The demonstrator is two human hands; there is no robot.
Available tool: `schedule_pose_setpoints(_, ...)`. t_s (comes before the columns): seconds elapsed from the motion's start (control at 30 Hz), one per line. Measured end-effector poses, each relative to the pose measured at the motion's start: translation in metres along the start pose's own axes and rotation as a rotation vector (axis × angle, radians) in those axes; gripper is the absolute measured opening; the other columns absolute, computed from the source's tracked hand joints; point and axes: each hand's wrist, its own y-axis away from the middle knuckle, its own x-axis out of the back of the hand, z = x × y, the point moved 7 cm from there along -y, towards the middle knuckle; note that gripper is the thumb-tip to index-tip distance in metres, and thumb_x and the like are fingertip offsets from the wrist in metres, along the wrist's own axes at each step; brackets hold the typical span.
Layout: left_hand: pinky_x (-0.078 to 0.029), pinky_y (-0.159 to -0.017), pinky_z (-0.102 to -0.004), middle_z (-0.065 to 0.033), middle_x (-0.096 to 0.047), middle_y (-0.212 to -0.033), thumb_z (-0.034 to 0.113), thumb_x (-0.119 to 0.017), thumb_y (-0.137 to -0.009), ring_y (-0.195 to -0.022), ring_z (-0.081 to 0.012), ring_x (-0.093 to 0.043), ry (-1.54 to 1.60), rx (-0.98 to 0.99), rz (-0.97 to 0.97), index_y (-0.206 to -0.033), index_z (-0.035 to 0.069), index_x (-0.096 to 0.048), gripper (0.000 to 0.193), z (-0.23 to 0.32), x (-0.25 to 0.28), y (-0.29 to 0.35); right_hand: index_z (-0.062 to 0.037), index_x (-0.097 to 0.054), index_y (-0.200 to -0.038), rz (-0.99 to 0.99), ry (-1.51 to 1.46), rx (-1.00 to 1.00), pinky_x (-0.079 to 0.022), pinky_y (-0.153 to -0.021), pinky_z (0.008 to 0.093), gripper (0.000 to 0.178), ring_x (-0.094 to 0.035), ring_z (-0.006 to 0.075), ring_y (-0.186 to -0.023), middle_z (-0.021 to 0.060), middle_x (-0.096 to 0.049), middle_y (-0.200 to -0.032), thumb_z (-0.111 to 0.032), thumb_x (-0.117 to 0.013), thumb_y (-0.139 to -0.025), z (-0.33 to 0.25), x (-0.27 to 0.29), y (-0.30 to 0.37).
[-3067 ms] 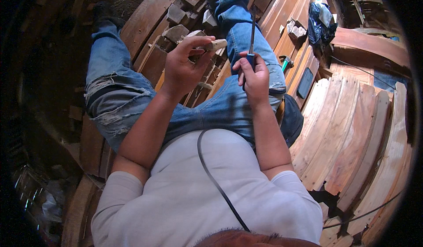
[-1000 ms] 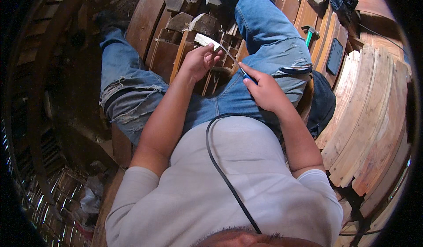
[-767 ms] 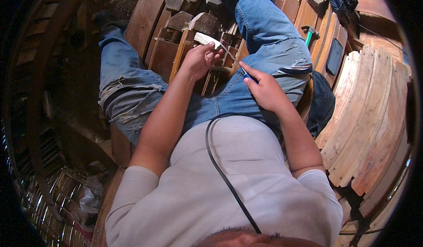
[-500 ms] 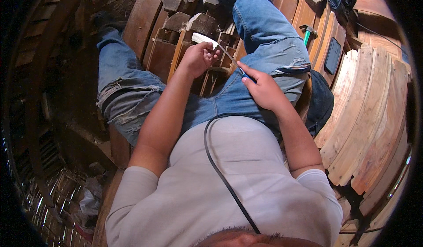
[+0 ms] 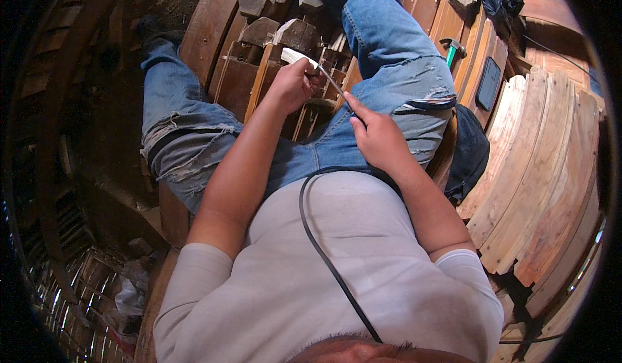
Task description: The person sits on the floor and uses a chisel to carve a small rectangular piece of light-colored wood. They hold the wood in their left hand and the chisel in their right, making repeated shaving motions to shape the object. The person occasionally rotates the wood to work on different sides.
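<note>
My left hand [image 5: 299,85], between my knees, is closed on a pale, whitish strip [image 5: 296,56] whose far end sticks out past the fingers; its material is hard to tell. My right hand [image 5: 381,134], over my lap, grips a slim tool with a metal shaft [image 5: 333,81]. The index finger stretches along the tool, and the palm hides most of its handle. Its tip reaches the near end of the strip, beside my left fingertips; I cannot tell whether they touch. Below both hands are brown wooden pieces [image 5: 237,84] with slots between them.
Rough wood blocks [image 5: 259,31] lie beyond my hands. To the right are a green-handled hammer [image 5: 451,52], a dark phone [image 5: 488,83], dark cloth [image 5: 469,154] and a row of pale planks [image 5: 534,168]. A black cable [image 5: 324,253] runs down my shirt.
My right hand has slid forward and left with the tool, covering the blue handle seen before. The fingers of my left hand have curled in more tightly. The strip has barely shifted.
</note>
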Motion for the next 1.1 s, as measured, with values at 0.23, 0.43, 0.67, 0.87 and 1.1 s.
schedule_pose_setpoints(0.23, -0.048, -0.06, -0.0292, -0.0105, -0.065, -0.089, 0.011, -0.059, -0.088, -0.071, -0.0176, -0.061, -0.005, -0.019, -0.016, -0.096, 0.001, -0.06, 0.013, -0.012, 0.011, -0.018, -0.0197, -0.049, -0.151, -0.005, -0.087, 0.015, -0.052, -0.081, 0.0554, 0.052, -0.066, 0.049, -0.091, 0.0306, -0.068, -0.097, -0.019, -0.056, -0.1, 0.01, -0.002, -0.008)
schedule_pose_setpoints(0.43, -0.048, -0.062, -0.0308, -0.0106, -0.067, -0.087, 0.013, -0.059, -0.088, -0.069, -0.0168, -0.058, -0.003, -0.036, -0.025, -0.093, 0.0, -0.061, 0.013, -0.004, 0.004, -0.012, -0.0188, -0.05, -0.149, -0.029, -0.01, -0.097, -0.051, -0.084, 0.0557, 0.05, -0.065, 0.05, -0.094, 0.032, -0.067, -0.101, -0.019, -0.056, -0.1, -0.008, 0.005, -0.01)
schedule_pose_setpoints(0.67, -0.048, -0.063, -0.0301, -0.0108, -0.067, -0.087, 0.015, -0.057, -0.09, -0.069, -0.0153, -0.058, -0.171, -0.067, -0.031, -0.09, 0.001, -0.06, 0.014, -0.011, 0.015, -0.02, -0.0151, -0.053, -0.147, -0.11, 0.003, -0.023, -0.051, -0.089, 0.0538, 0.047, -0.064, 0.0502, -0.099, 0.0316, -0.067, -0.105, -0.02, -0.056, -0.1, -0.006, 0.022, -0.013)
schedule_pose_setpoints(0.87, -0.047, -0.061, -0.0292, -0.0093, -0.066, -0.086, 0.015, -0.056, -0.09, -0.069, -0.0145, -0.056, -0.185, -0.042, -0.024, -0.091, 0.001, -0.06, 0.014, -0.001, 0.001, -0.006, -0.0142, -0.054, -0.147, -0.125, -0.041, -0.01, -0.05, -0.096, 0.0474, 0.046, -0.062, 0.0484, -0.11, 0.0319, -0.065, -0.117, -0.018, -0.055, -0.101, -0.004, 0.025, -0.015)
schedule_pose_setpoints(1.1, -0.046, -0.06, -0.0281, -0.0104, -0.065, -0.087, 0.014, -0.057, -0.09, -0.07, -0.0142, -0.056, -0.078, -0.038, -0.019, -0.092, -0.001, -0.061, 0.016, -0.007, 0.002, -0.012, -0.0141, -0.052, -0.148, -0.121, -0.123, -0.032, -0.047, -0.105, 0.04, 0.047, -0.062, 0.0424, -0.123, 0.0283, -0.063, -0.131, -0.018, -0.056, -0.102, 0.003, 0.022, -0.012)
